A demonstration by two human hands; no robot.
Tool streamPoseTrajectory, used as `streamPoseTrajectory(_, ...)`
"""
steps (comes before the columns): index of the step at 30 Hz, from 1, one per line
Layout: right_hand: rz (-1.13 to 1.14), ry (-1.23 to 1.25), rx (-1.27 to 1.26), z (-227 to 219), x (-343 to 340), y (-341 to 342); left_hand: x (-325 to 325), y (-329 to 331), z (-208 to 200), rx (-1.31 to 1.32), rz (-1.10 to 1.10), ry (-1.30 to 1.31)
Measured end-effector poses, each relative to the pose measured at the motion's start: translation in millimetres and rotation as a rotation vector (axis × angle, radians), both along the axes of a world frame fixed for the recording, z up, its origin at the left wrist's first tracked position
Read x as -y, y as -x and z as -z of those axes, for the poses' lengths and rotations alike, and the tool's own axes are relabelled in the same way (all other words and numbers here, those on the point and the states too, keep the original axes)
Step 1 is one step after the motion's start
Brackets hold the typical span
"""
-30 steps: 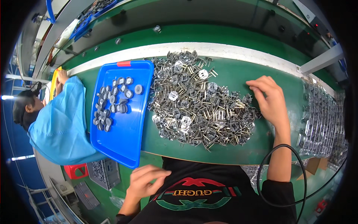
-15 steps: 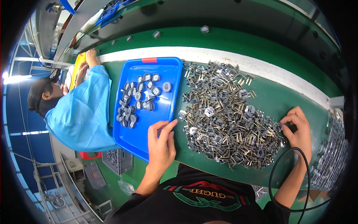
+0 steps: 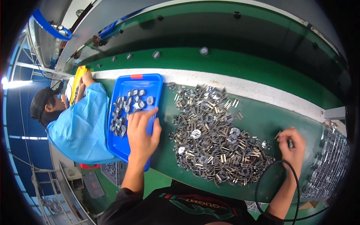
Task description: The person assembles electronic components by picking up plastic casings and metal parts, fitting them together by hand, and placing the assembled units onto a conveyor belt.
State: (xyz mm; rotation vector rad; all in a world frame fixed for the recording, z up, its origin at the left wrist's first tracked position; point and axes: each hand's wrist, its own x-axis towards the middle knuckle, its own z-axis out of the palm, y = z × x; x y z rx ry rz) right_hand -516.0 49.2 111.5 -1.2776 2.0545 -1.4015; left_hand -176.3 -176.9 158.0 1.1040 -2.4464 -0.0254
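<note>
1. Blue plastic makes up the tray (image 3: 158, 90) to our left, with a cluster of grey round parts (image 3: 150, 100) mostly toward its far half and a red label (image 3: 136, 76) on its far rim.
2. We hold our left hand (image 3: 143, 137) over the right side of that tray, beside the grey round parts. Its forefinger and thumb stand apart, with nothing seen between them (the back of the hand hides what lies beneath, so we cannot say whether it touches the tray).
3. Our right hand (image 3: 291, 145) is curled at the right of the green bench (image 3: 257, 116), and its thumb and fingertips seem to pinch a small metal piece (image 3: 277, 134), though it shows too small for us to make out its shape.
4. Between our hands spreads a large heap of metal-pinned parts (image 3: 221, 146); one shiny round part (image 3: 266, 144) lies at its right edge, near the right hand.
5. Beyond the white ledge (image 3: 240, 89) we see spaced round pieces (image 3: 203, 50) on a green strip.
6. At far left, a co-worker in blue (image 3: 80, 127) has both hands at a yellow tray (image 3: 80, 77).
7. Shiny stacked rows (image 3: 328, 165) stand right of our right hand, and a black cable (image 3: 298, 191) loops before that forearm.
</note>
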Motion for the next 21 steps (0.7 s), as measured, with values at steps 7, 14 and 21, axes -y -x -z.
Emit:
streamPoseTrajectory(7, -0.043, -0.053, -0.015, -11, 18, -10, 65, 78, 4, 0.147, 0.052, -0.117)
streamPoseTrajectory(14, 0.020, -0.046, -0.177, -16, 6, -4, 50, 117, 10, 0.148, 0.062, -0.029)
streamPoseTrajectory(21, -0.063, 0.054, -0.263, -15, 11, -6, 129, 198, 42, -0.030, 0.326, -0.001)
